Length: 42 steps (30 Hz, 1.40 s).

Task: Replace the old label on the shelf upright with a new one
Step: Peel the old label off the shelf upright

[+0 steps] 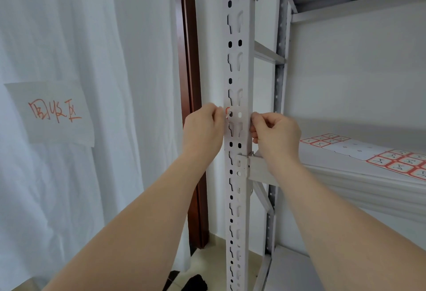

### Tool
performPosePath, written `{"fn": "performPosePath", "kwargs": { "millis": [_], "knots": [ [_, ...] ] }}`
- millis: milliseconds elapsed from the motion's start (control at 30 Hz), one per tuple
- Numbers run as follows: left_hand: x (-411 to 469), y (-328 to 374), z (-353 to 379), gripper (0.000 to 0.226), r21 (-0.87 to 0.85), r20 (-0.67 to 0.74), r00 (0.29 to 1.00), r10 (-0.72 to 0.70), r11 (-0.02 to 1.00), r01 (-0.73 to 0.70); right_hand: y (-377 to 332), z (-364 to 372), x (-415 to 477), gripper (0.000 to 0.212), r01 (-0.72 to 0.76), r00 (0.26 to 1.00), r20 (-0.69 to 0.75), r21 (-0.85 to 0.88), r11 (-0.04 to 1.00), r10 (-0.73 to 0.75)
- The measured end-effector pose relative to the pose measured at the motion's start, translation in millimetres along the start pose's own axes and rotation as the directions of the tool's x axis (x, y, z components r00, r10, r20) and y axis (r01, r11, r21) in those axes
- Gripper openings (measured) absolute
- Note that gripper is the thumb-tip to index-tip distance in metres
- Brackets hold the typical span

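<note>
label: a small white label (235,115) with a red edge is seen on the front face of the shelf upright (237,64), at about the height of the hands, just above the shelf beam joint; two of the upright's holes show through or under it.
old or new: it cannot be told from this view whether this is the old label or the new one.
left hand: the left hand (202,127) is pinched shut at the label's left edge, where the red border curls slightly off the metal.
right hand: the right hand (274,131) is closed with its fingertips at the label's right edge, round the upright's corner; whether paper is actually held there cannot be told.
handling: the label is judged to be very light, thin and limp, sticky on the back and easily torn or creased; it is best taken by its two side edges and kept taut.
risk: the holes beneath leave parts of it unsupported, so wrinkles or tears may be expected there.
surface: painted grey-white metal, smooth, narrow, punched with slots and round holes.
spare labels: a sheet of labels (391,159) with red borders, some already removed, lies on the shelf (345,175) to the right.
room: a white curtain (103,37) hangs on the left, with a paper sign (53,113) in red handwriting pinned to it; a dark wooden frame (191,83) stands behind the upright.
</note>
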<state>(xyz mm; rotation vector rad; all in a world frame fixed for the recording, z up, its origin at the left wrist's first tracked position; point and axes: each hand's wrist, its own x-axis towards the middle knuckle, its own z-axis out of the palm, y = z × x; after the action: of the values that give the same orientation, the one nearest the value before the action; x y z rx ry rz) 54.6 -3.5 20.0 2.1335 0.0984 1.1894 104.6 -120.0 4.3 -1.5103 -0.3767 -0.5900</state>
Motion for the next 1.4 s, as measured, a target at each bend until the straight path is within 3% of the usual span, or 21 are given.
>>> {"fn": "performPosePath", "kwargs": {
  "millis": [267,533,700,833,1100,1300,1400],
  "knots": [
    [2.2,9.6,8.7,0.026,0.371,0.046,0.991,0.122,0.920,-0.130,0.4,0.0,0.6,0.032,0.001,1.000,0.000,0.007,1.000,-0.001],
    [3.9,15.8,12.2,0.012,0.652,0.128,0.975,0.179,0.726,-0.219,1.6,0.5,1.2,0.032,0.002,1.000,-0.002,-0.004,1.000,-0.002],
    [8.4,15.3,10.5,0.030,0.438,0.070,0.986,0.150,0.884,-0.165,0.2,-0.6,0.2,0.031,0.003,1.000,0.002,-0.009,1.000,-0.003],
    [8.6,8.9,9.6,0.026,0.164,-0.002,0.995,0.096,0.982,-0.094,-0.1,-0.6,0.1,0.031,-0.007,1.000,0.005,-0.005,1.000,0.007],
    [5.5,2.8,7.9,0.026,-0.064,0.000,0.998,-0.061,0.996,0.060,0.0,-0.8,0.4,0.030,-0.016,1.000,0.012,-0.006,1.000,0.016],
    [0.6,-6.3,1.6,0.019,-0.304,0.025,0.967,-0.254,0.919,0.250,-1.7,-1.6,-0.3,0.031,-0.027,1.000,0.015,-0.003,1.000,0.027],
    [-4.4,-8.4,-0.3,0.019,-0.281,-0.018,0.978,-0.210,0.939,0.197,-2.3,-1.7,-0.8,0.031,-0.031,0.999,0.016,-0.003,1.000,0.031]
  ]
}}
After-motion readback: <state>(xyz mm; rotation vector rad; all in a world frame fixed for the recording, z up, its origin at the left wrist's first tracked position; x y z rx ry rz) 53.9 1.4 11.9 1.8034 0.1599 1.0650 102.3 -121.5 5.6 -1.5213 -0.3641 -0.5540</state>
